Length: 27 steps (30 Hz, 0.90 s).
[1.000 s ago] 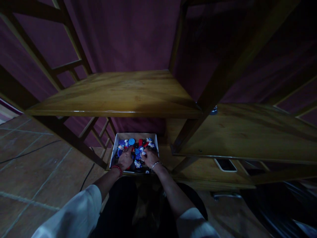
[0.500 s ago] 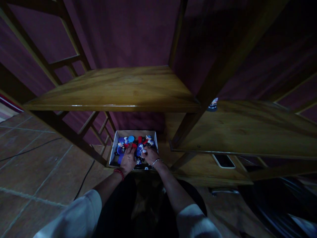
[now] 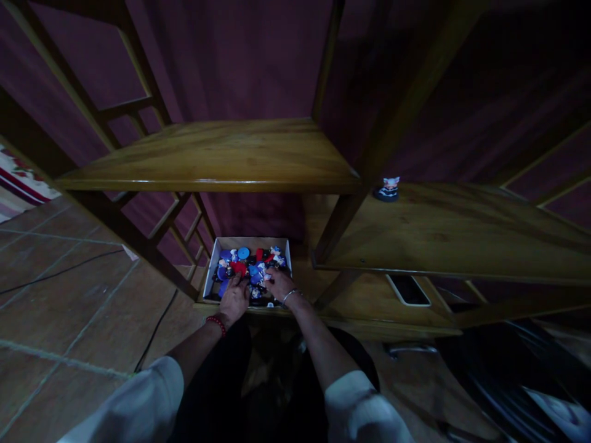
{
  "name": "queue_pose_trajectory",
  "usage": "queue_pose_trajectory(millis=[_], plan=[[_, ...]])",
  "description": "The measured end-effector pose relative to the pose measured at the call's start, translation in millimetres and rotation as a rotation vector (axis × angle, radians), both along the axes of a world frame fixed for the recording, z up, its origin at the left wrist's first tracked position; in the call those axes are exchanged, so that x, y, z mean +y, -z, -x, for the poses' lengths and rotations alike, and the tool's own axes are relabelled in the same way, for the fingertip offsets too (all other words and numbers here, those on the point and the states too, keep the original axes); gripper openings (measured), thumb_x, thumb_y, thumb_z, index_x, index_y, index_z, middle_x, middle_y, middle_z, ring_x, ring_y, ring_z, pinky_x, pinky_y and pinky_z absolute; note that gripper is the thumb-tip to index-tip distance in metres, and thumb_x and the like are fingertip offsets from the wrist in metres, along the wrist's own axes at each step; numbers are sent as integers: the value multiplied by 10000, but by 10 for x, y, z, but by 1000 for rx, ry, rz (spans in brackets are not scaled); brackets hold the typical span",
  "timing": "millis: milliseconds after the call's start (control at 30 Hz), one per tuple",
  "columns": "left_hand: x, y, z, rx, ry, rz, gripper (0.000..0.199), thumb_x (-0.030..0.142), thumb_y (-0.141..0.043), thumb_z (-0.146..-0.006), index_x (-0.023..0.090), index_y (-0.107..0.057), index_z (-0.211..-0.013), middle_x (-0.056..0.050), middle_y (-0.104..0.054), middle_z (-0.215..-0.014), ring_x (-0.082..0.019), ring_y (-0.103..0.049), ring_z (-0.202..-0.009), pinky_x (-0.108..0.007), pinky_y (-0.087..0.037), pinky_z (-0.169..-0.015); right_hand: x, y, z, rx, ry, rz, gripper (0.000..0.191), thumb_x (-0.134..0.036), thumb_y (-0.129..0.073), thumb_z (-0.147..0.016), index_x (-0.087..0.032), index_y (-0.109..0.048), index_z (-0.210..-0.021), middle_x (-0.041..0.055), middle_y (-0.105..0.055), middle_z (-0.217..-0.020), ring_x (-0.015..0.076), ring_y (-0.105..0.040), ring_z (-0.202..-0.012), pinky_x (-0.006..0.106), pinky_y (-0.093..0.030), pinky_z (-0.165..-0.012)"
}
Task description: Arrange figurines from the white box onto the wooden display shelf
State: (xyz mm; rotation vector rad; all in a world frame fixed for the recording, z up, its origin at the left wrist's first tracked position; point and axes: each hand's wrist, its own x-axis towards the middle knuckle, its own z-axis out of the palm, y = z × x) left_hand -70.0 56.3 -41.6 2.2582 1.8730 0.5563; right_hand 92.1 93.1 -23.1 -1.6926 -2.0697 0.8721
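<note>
Two bare hands work inside a shallow box (image 3: pixel 210 272) of small toy figures on the low shelf (image 3: pixel 300 311) of a wooden rack, in dim light. The left hand (image 3: pixel 234 301), a red bead bracelet (image 3: pixel 217 321) at its wrist, lies over the near left of the pile, fingers reaching toward a red piece (image 3: pixel 238 268); whether they grip anything cannot be told. The right hand (image 3: pixel 281 286), wearing a silver bracelet (image 3: pixel 290 296), has its fingers bent, tips at a white-and-blue figure (image 3: pixel 266 276); whether they pinch it or only touch it is too small to tell.

The box walls probably serve to keep the loose figures together, and its place at the shelf's front edge seems to suit hands coming in from the front. A blue disc (image 3: pixel 244 253) lies toward the back of the box.

Above, a broad board (image 3: pixel 221 154) limits reach from overhead, and a post (image 3: pixel 339 227) stands between the box and the right-hand shelf (image 3: pixel 452 227), where one figure in black and white (image 3: pixel 389 191) stands upright. Below that shelf lies a phone (image 3: pixel 409 290); a dark cable (image 3: pixel 157 332) crosses the floor at left.
</note>
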Motion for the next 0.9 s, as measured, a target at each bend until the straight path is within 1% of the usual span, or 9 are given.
queue_pose_trajectory(millis=[133, 233, 333, 433, 567, 667, 767, 900], plan=[[-21, -16, 27, 13, 27, -39, 271, 199, -392, -794, 144, -606, -952, -100, -530, -1145, -204, -469, -1071, -356, -362, -954, -30, 13, -37, -2, 16, 40, 202, -245, -521, -756, -197, -558, -949, 18, -636, -836, 122, -574, -739, 200, -385, -651], [-25, -4, 56, 8, 37, -41, 248, 207, -400, -792, 151, -619, -895, -94, -551, -1108, -191, -476, -1060, -336, -355, -961, -59, -17, -58, -31, 15, 64, 182, -247, -514, -761, -189, -552, -930, 10, -631, -794, 111, -567, -701, 194, -372, -625], [-23, 0, 76, 5, 55, -28, 213, 204, -413, -783, 171, -621, -818, -74, -581, -1050, -185, -475, -1066, -339, -345, -969, -80, -62, -47, -102, -21, 41, 203, -254, -531, -741, -172, -566, -925, 36, -634, -831, 124, -571, -733, 198, -371, -628], [-23, -19, 96, 2, 98, -22, 206, 210, -411, -784, 174, -614, -783, -72, -596, -1022, -182, -475, -1069, -344, -348, -966, -86, -95, -6, -184, -70, 6, 207, -260, -527, -732, -166, -594, -905, 63, -639, -871, 151, -577, -791, 210, -378, -643], [-40, -63, 132, -7, 183, -17, 243, 223, -384, -800, 159, -613, -844, -75, -586, -1062, -169, -467, -1086, -328, -348, -972, -89, -136, 51, -253, -88, 6, 245, -295, -505, -746, -179, -600, -939, 78, -641, -912, 174, -581, -840, 227, -390, -658], [-62, -93, 149, -8, 215, 3, 273, 217, -371, -803, 154, -608, -921, -69, -565, -1117, -166, -459, -1102, -330, -341, -983, -99, -185, 77, -271, -90, -3, 255, -286, -497, -749, -175, -601, -953, 90, -642, -929, 183, -585, -853, 233, -396, -666], [-79, -114, 147, -9, 196, 16, 270, 208, -396, -785, 151, -609, -941, -76, -544, -1156, -175, -447, -1119, -326, -340, -987, -108, -235, 85, -271, -73, 5, 246, -284, -497, -749, -181, -605, -945, 92, -642, -936, 190, -589, -850, 236, -398, -653], [-72, -115, 137, -29, 80, 13, 276, 212, -397, -785, 144, -606, -952, -88, -552, -1141, -181, -476, -1087, -320, -369, -964, -98, -255, 72, -237, -44, 13, 230, -280, -499, -756, -208, -597, -951, 67, -644, -938, 179, -584, -862, 229, -394, -663]])
